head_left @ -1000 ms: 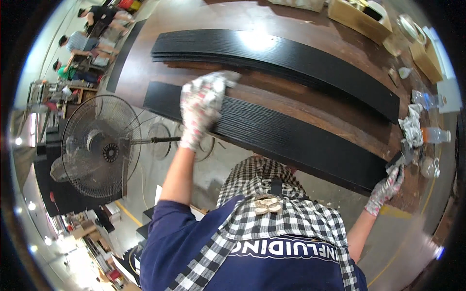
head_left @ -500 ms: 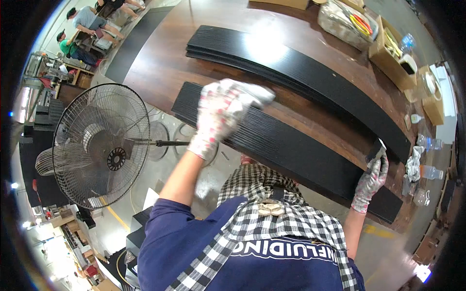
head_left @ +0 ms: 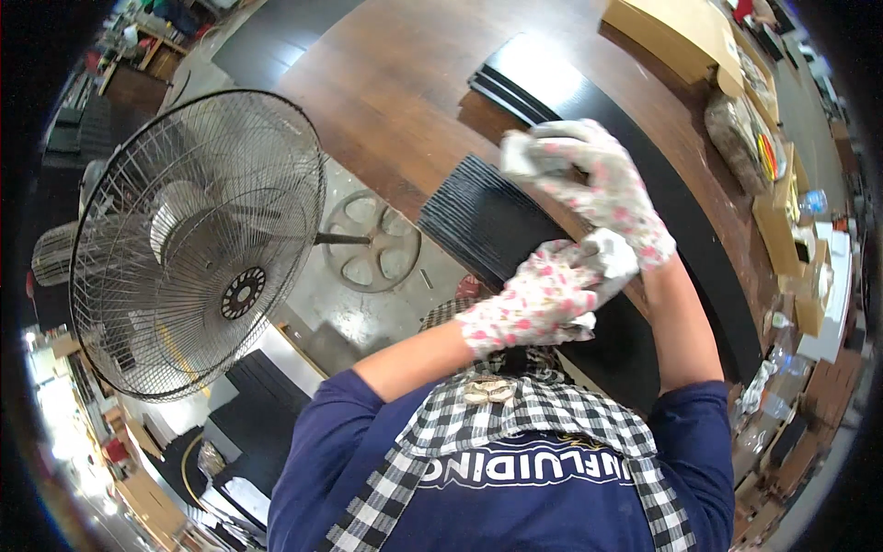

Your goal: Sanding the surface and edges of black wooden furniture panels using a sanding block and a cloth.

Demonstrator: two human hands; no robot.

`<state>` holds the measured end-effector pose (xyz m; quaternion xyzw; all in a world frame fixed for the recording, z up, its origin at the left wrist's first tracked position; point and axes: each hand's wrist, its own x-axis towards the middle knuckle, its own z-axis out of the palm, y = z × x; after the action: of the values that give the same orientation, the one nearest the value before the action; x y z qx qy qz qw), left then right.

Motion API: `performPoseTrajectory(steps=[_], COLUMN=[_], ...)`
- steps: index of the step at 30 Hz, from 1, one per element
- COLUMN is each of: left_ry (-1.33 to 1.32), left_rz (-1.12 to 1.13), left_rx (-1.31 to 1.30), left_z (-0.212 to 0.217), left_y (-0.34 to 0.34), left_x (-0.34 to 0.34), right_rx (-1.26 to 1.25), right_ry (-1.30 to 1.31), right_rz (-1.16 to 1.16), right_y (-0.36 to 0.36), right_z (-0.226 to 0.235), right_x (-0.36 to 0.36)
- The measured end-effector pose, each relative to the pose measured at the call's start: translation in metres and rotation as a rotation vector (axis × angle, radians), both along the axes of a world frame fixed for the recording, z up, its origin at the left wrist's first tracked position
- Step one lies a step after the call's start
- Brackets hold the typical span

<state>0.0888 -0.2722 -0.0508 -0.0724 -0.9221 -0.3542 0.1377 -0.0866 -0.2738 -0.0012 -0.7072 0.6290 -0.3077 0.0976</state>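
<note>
Both my hands wear white gloves with pink spots and come close together over a long black board with a ribbed grain (head_left: 487, 207). My left hand (head_left: 538, 299) is closed on a crumpled white rag (head_left: 613, 253), by my right wrist. Farther up, my right hand (head_left: 593, 175) is raised with its fingers curled toward the thumb; whether something small sits in them is hidden. Beyond it lies a stack of similar long black boards (head_left: 635, 115), partly covered by my right hand and forearm.
The boards rest on a brown wooden table (head_left: 395, 92). A large black floor fan (head_left: 198, 239) stands close on my left. Cardboard boxes (head_left: 676, 41), a plastic-wrapped bundle (head_left: 736, 138) and several clear bottles (head_left: 782, 354) line the table's far and right sides.
My left hand has moved right and nearer to me with the rag. My right hand has come up and left from the near board's right end. The view has turned.
</note>
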Motion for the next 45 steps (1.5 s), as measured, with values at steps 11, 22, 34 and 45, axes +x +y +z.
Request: performPoseTrajectory(steps=[11,22,34,45], left_ry=[0.233,0.122,-0.073,-0.075], left_rz=[0.175,0.069,-0.118,-0.326], left_rx=[0.012,0.141,0.207,0.111], left_z=[-0.018,-0.018,-0.010,-0.010], left_y=[0.011,0.012,0.005,-0.009], left_x=[-0.013,-0.013,-0.006,0.008], right_rx=[0.132,0.163,0.084,0.446], right_ry=[0.281,0.175,-0.071,-0.371], right_rz=[0.404,0.411,0.140,-0.311], right_y=[-0.096,-0.100,-0.080,0.147], right_z=[-0.013,-0.004,-0.014,-0.016], right_x=[0.031,0.015,0.009,-0.012])
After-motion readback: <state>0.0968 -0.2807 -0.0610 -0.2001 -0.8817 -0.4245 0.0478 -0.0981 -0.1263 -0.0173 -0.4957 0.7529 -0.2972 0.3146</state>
